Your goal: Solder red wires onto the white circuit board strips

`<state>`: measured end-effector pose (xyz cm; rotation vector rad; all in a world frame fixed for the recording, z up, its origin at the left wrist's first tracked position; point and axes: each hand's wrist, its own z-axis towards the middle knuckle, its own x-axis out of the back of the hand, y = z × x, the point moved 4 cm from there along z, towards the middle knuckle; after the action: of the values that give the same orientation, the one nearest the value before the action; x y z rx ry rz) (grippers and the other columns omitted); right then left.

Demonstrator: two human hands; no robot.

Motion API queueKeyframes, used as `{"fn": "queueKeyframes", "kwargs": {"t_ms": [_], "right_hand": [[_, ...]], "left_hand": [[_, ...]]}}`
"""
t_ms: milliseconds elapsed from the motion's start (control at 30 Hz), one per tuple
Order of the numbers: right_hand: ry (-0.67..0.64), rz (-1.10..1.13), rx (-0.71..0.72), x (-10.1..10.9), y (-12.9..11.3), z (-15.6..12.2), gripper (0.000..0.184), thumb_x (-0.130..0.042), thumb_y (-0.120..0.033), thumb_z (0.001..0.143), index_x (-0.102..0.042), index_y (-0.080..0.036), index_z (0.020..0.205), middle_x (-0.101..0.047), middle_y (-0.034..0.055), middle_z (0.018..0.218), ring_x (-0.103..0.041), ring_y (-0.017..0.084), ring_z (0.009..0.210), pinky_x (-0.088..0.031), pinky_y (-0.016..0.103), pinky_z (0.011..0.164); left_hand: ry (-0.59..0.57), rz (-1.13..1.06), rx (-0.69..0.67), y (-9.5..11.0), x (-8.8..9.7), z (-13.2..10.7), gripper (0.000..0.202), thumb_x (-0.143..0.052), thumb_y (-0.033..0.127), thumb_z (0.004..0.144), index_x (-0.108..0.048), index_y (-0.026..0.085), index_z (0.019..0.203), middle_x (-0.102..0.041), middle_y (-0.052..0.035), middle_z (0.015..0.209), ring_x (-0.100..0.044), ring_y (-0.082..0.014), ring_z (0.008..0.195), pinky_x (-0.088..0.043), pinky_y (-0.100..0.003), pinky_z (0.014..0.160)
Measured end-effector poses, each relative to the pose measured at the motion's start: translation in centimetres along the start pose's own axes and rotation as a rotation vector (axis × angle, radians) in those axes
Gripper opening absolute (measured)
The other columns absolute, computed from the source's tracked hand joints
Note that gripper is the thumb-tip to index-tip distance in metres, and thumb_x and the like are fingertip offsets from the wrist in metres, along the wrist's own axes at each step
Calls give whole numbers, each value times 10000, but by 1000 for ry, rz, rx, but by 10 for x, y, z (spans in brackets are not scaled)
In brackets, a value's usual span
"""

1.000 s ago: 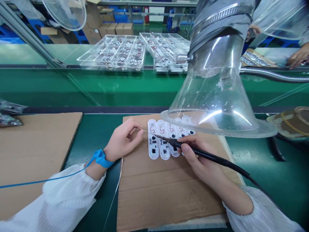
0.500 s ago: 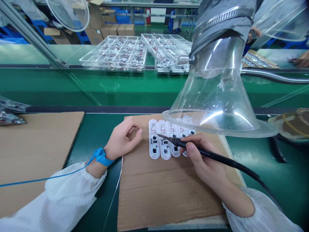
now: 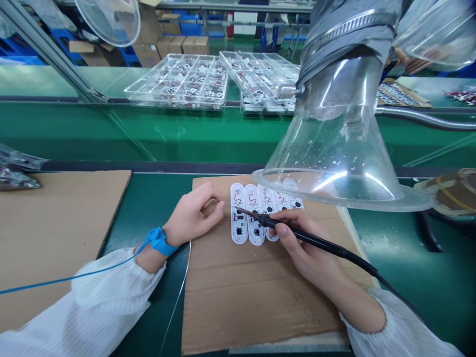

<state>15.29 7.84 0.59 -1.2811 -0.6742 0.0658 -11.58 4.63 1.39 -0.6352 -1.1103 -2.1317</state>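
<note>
The right hand's grip (image 3: pixel 299 243) is closed around a soldering iron (image 3: pixel 297 234), its tip over a row of white circuit boards (image 3: pixel 239 233) just beyond the grip. The left hand's grip (image 3: pixel 193 216) pinches thin solder wire (image 3: pixel 225 204), just beside the boards, which lie on a cardboard sheet (image 3: pixel 223 302).

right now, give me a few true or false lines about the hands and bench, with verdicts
The right hand holds a soldering iron. True.
The blue wrist strap is on the right wrist. False: it is on the left wrist.
The left hand pinches a thin wire. True.
The white circuit boards lie on a cardboard sheet. True.
The clear funnel stands on the green bench. False: it hangs over the right end of the boards.
</note>
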Motion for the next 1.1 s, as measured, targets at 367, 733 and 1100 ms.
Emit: {"fn": "queueKeyframes", "kwargs": {"t_ms": [367,733,1100], "right_hand": [[28,-229,217,0,-24,3,104,-655,-325,1045,-707,-260,1108,-805,-9,927,-759,168,770,-544,282,671],[154,5,111,41,-15,-13,215,-622,-403,1090,-711,-300,1257,-795,15,979,-763,184,871,-599,303,788],[111,-313,198,44,-28,-55,155,-601,-252,1066,-753,-275,1041,-695,61,996,-699,236,930,-569,326,752]], "left_hand": [[74,-12,66,0,5,-1,93,-613,144,945,-563,209,900,-348,98,648,-381,-81,529,-328,-211,523],[119,-171,272,-2,10,-2,65,-613,228,993,-643,197,945,-589,22,751,-493,-104,598,-419,-225,562],[-279,-390,41,126,-56,16,98,-626,212,1038,-704,217,979,-493,57,673,-483,-106,583,-421,-230,588]]}}
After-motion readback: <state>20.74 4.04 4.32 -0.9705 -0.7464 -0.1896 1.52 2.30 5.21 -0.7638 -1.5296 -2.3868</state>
